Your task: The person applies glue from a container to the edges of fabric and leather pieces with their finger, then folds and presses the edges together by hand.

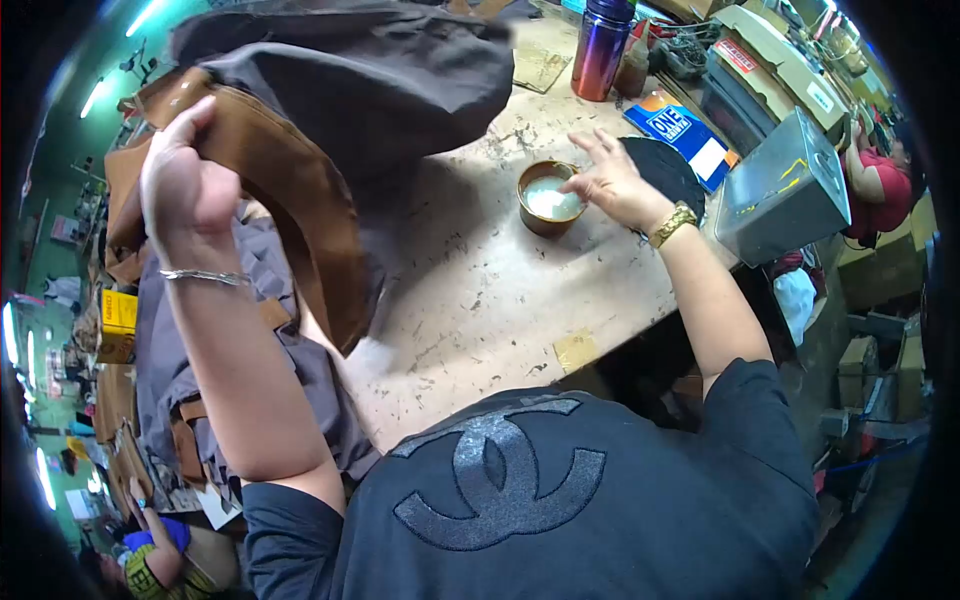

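Observation:
My left hand (195, 175) is raised at the left, its fingers partly hidden behind a brown leather-like strip (285, 150) that it grips near the upper end. The strip curves down along a large dark grey fabric piece (370, 80), seemingly joined to it. My right hand (622, 182) is over the right rim of a small brown cup (548, 228) standing on the table. White paste-like stuff (550, 198) fills the cup's bottom, and a fingertip reaches in over it. The other fingers are spread, and I see no tool in them.
The worn table (470, 320) has a purple-orange bottle (602, 50), a blue packet (680, 135), a black round item (660, 170) and a metal tin (785, 190) to the right. More grey fabric (265, 270) lies at the left. Other people (885, 190) are at both sides.

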A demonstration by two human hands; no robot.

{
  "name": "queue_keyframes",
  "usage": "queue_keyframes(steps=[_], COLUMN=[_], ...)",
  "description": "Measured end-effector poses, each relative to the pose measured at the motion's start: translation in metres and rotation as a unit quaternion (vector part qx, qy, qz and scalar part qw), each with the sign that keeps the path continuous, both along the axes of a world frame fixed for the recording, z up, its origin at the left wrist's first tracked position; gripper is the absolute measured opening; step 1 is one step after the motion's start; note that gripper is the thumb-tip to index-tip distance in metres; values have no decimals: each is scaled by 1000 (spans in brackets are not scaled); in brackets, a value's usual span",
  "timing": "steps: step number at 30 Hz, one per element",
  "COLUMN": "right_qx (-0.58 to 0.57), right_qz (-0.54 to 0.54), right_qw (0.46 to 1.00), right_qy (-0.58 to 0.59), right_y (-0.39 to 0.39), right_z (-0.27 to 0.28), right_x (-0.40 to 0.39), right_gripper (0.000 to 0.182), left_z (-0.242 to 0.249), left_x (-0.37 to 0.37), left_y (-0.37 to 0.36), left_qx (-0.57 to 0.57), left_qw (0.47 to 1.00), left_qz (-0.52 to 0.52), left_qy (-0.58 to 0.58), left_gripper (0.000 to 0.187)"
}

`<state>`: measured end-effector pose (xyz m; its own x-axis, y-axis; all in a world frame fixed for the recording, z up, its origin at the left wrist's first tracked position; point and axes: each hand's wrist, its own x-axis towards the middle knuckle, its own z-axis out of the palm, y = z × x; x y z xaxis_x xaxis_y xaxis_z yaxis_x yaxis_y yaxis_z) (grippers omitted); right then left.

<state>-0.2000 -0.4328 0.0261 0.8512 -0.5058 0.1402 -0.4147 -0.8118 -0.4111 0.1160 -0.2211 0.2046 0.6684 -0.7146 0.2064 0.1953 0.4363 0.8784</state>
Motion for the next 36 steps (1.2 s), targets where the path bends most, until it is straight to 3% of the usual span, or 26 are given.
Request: queue_keyframes(steps=[1,2,5,7,11,16,19,22,25,28,29,31,33,36], right_qx=[11,-15,-66,-56,-63,-184,-268,-246,-310,-124,91,233,311,229], right_qz=[13,10,37,19,11,57,84,49,-23,1,64,115,192,217], right_qw=[1000,999,989,993,994,978,960,966,949,948,912,867,839,864], right_qy=[-12,37,125,99,89,77,0,64,-48,-293,-394,-424,-404,-392], right_y=[1,5,15,11,19,31,29,28,21,41,54,90,116,137], right_z=[-7,-4,16,25,42,38,29,58,94,133,138,150,155,165], right_x=[4,8,18,16,5,-12,-17,-21,-19,5,20,48,75,104], right_gripper=[48,48,46,46,40,42,43,46,58,68,68,79,81,80], left_z=[-6,2,-12,-11,-17,-14,-8,-5,-10,-21,-26,-33,-36,-29], left_x=[-4,-28,-26,-33,-33,-47,-55,-57,-60,-77,-84,-98,-109,-114], left_y=[-5,3,0,2,9,13,16,19,17,7,2,-3,-7,-7], left_qx=[9,147,-1,-87,-123,-136,-132,-131,-137,-153,-159,-149,-147,-145], left_qw=[998,973,993,996,989,988,987,981,980,978,980,981,985,979], left_qz=[58,153,99,-1,-51,-42,-48,-86,-88,-108,-93,-100,-78,-116], left_qy=[-18,-91,-62,26,69,65,78,111,115,95,77,68,51,88], left_gripper=[15,11,14,24,31,32,30,25,20,19,19,20,21,23])
